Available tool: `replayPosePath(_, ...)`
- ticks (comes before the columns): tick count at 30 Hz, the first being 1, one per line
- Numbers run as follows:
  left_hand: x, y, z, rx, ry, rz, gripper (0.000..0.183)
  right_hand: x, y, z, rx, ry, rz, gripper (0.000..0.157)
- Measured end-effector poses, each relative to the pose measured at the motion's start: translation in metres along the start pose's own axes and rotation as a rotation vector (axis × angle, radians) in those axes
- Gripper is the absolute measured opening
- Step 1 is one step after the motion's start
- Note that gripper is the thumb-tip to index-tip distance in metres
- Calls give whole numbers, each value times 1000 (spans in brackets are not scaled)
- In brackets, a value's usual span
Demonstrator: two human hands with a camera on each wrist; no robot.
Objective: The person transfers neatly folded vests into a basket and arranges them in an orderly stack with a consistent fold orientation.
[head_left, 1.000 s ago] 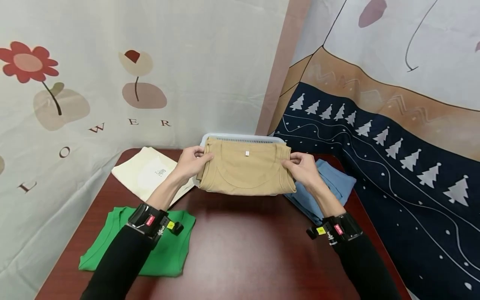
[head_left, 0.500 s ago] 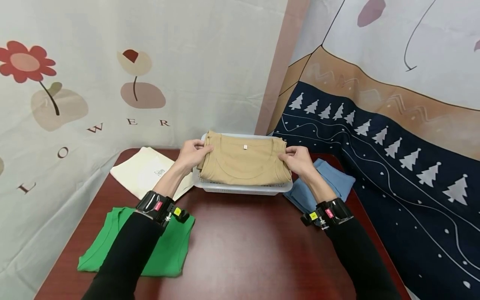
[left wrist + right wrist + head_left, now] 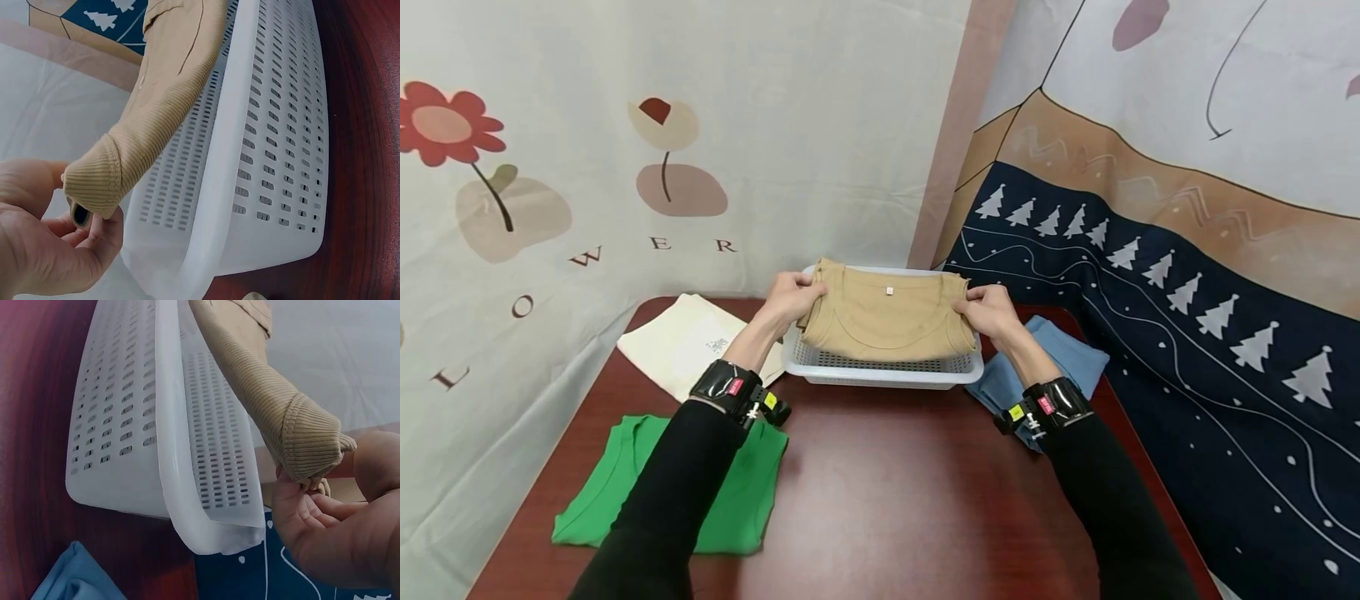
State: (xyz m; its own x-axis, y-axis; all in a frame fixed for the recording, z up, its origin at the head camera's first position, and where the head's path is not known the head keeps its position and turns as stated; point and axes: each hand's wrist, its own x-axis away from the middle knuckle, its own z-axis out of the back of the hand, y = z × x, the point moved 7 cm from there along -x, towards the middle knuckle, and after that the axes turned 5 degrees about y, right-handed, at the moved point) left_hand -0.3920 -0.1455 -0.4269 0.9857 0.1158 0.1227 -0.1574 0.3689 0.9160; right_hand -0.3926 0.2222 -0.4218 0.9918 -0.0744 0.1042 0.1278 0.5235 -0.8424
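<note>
A folded tan shirt (image 3: 887,321) with ribbed edges and a small white label is held up between both hands, over a white perforated plastic basket (image 3: 883,379). My left hand (image 3: 788,298) pinches its left end between thumb and fingers; the left wrist view shows that ribbed corner of the shirt (image 3: 106,172) above the basket rim (image 3: 219,162). At the other end, my right hand (image 3: 991,310) pinches the shirt in the same manner, seen close in the right wrist view with the ribbed end (image 3: 306,437) beside the basket (image 3: 172,425). Part of the basket's inside shows below the shirt.
A folded cream shirt (image 3: 681,342) lies left of the basket, and a green garment (image 3: 737,500) is nearer on the left. Folded blue cloth (image 3: 1067,354) lies to the right, partly behind the right forearm. All rest on a dark red wooden table (image 3: 880,483) against printed curtains.
Both hands have carried the tan shirt away from me, back over the basket. The basket's front wall and part of its inside, covered before, now show.
</note>
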Motion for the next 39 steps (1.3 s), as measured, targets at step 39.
replayPosePath(39,-25,1,-38,-747,148,-114,22,-38,1,-51,400,-53,32,46)
